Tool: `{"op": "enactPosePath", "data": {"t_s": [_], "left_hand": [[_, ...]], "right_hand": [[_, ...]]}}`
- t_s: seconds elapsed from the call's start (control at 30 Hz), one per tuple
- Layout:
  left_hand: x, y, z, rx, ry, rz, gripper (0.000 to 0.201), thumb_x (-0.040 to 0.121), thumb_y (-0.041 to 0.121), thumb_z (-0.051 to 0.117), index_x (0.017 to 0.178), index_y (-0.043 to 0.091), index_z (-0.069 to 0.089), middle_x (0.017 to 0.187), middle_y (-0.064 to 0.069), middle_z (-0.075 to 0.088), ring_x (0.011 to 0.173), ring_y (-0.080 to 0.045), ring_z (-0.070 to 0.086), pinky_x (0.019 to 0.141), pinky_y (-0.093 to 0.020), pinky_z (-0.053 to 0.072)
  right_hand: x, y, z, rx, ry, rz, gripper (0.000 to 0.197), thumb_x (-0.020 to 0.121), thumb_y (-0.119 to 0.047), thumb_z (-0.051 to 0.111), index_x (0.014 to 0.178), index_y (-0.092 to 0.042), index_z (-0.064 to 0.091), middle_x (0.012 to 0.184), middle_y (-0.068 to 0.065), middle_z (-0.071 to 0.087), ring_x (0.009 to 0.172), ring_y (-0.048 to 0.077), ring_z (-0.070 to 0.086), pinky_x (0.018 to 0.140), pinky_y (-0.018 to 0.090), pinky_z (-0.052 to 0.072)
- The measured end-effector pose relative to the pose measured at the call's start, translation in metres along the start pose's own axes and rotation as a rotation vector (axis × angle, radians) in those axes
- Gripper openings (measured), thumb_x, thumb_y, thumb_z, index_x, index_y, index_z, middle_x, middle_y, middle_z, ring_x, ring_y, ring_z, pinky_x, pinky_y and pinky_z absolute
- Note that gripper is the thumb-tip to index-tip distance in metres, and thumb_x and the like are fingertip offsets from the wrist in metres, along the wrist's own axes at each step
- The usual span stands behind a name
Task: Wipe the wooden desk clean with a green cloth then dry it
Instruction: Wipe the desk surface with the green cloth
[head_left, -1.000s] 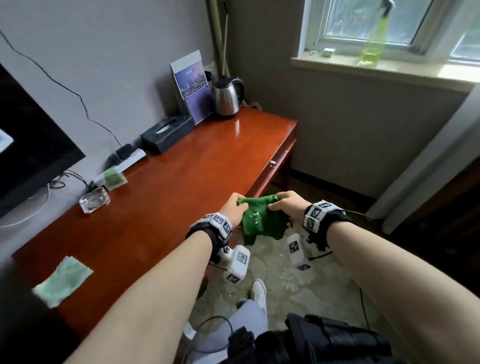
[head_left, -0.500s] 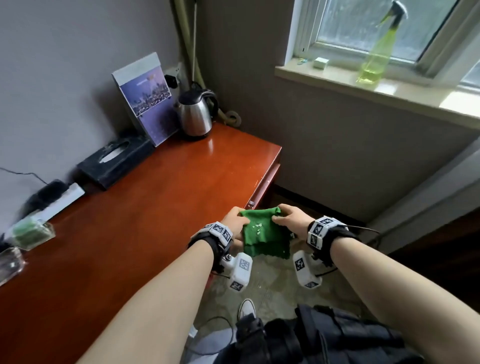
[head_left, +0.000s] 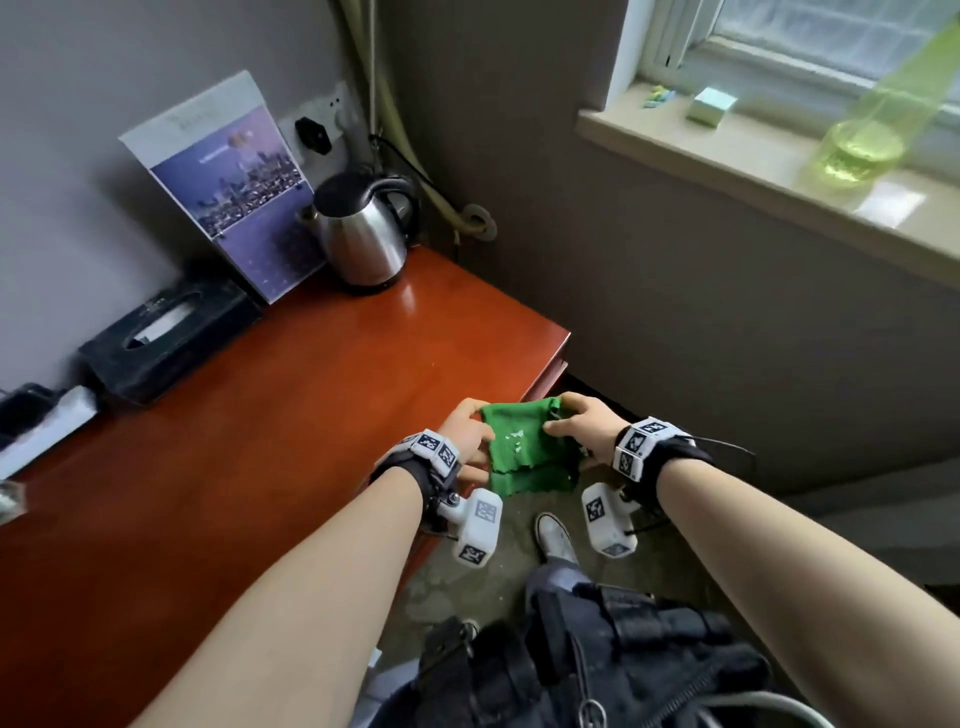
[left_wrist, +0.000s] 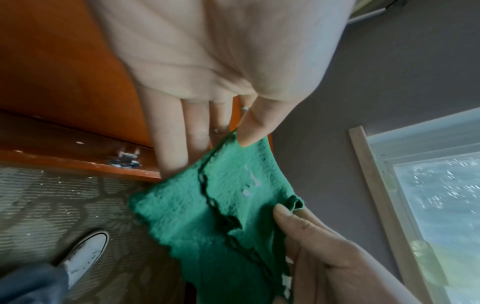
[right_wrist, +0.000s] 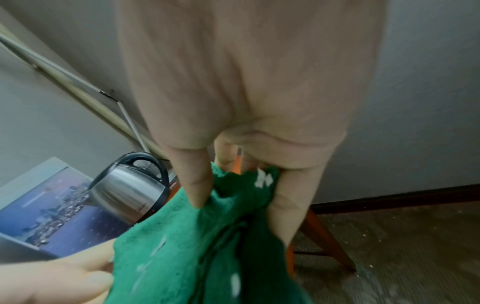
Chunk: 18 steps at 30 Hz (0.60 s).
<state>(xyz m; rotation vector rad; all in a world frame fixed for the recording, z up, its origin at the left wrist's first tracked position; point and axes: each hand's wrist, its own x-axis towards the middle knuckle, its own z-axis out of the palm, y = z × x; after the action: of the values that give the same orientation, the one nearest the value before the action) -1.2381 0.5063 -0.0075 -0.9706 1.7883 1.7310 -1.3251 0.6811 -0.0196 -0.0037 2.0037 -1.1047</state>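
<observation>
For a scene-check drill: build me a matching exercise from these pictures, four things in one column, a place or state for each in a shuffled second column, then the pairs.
Things:
1. green cloth
2. kettle
3. spray bottle
4. tissue box

Places or states:
A. on the windowsill
B. held between both hands, off the desk's edge
C. at the desk's far corner
D. on the desk, against the wall

Pairs: 1-B, 2-C, 3-A, 4-D
</observation>
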Motion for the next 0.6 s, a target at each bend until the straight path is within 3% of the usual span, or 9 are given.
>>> {"op": "enactPosePath", "data": {"t_s": [0.07,0.2,0.27,0.37,0.43,0.53,0.6], "left_hand": [[0.021,0.02,0.011,-0.058,0.044,-0.032,0.041,0.091,-0.003,0.038,0.117,0.026,0.051,0.099,-0.015,0.063,0.077,-0.03,0.065,0.073,-0.05,0.058],[0.062,0.066,0.03,-0.147,0.104,-0.077,0.053,0.089,-0.005,0.038,0.128,0.029,0.045,0.105,-0.017,0.056,0.087,-0.029,0.056,0.083,-0.055,0.057],[0.082,0.087,0.037,-0.206,0.133,-0.088,0.056,0.089,-0.005,0.04,0.131,0.031,0.044,0.112,-0.016,0.056,0.092,-0.029,0.058,0.086,-0.053,0.056],[0.105,0.109,0.04,-0.294,0.172,-0.119,0.06,0.088,-0.007,0.04,0.134,0.031,0.042,0.121,-0.018,0.056,0.103,-0.032,0.059,0.091,-0.052,0.054],[0.117,0.115,0.038,-0.334,0.194,-0.149,0.063,0.086,-0.007,0.04,0.136,0.03,0.042,0.128,-0.017,0.055,0.112,-0.035,0.059,0.091,-0.05,0.055],[0.126,0.119,0.036,-0.357,0.217,-0.171,0.063,0.087,-0.009,0.038,0.139,0.028,0.042,0.127,-0.015,0.056,0.11,-0.032,0.06,0.081,-0.042,0.056],[0.127,0.117,0.031,-0.375,0.232,-0.195,0.06,0.091,-0.006,0.038,0.141,0.028,0.042,0.128,-0.015,0.057,0.113,-0.031,0.06,0.088,-0.044,0.054]], "right_hand": [[0.033,-0.011,-0.024,-0.023,-0.039,0.025,0.026,0.085,-0.011,0.068,0.105,-0.024,0.06,0.103,0.005,0.065,0.094,0.027,0.065,0.058,0.035,0.054],[0.095,-0.035,-0.063,-0.078,-0.055,0.026,0.046,0.079,-0.01,0.07,0.122,-0.023,0.057,0.113,0.006,0.063,0.103,0.028,0.064,0.085,0.045,0.055],[0.124,-0.044,-0.077,-0.086,-0.063,0.036,0.048,0.075,-0.013,0.071,0.119,-0.027,0.058,0.112,0.006,0.066,0.101,0.028,0.065,0.086,0.047,0.055],[0.172,-0.048,-0.089,-0.139,-0.083,0.015,0.061,0.058,-0.026,0.069,0.117,-0.034,0.057,0.111,0.004,0.066,0.097,0.03,0.066,0.079,0.052,0.057],[0.186,-0.057,-0.091,-0.181,-0.1,-0.008,0.063,0.056,-0.027,0.067,0.118,-0.035,0.058,0.11,0.005,0.066,0.097,0.031,0.065,0.08,0.049,0.057],[0.186,-0.073,-0.094,-0.224,-0.091,-0.014,0.053,0.068,-0.02,0.068,0.119,-0.033,0.059,0.108,0.006,0.067,0.099,0.029,0.064,0.087,0.042,0.055],[0.187,-0.076,-0.095,-0.262,-0.072,-0.01,0.051,0.075,-0.017,0.065,0.123,-0.031,0.059,0.107,0.006,0.067,0.1,0.026,0.063,0.087,0.035,0.052]]}}
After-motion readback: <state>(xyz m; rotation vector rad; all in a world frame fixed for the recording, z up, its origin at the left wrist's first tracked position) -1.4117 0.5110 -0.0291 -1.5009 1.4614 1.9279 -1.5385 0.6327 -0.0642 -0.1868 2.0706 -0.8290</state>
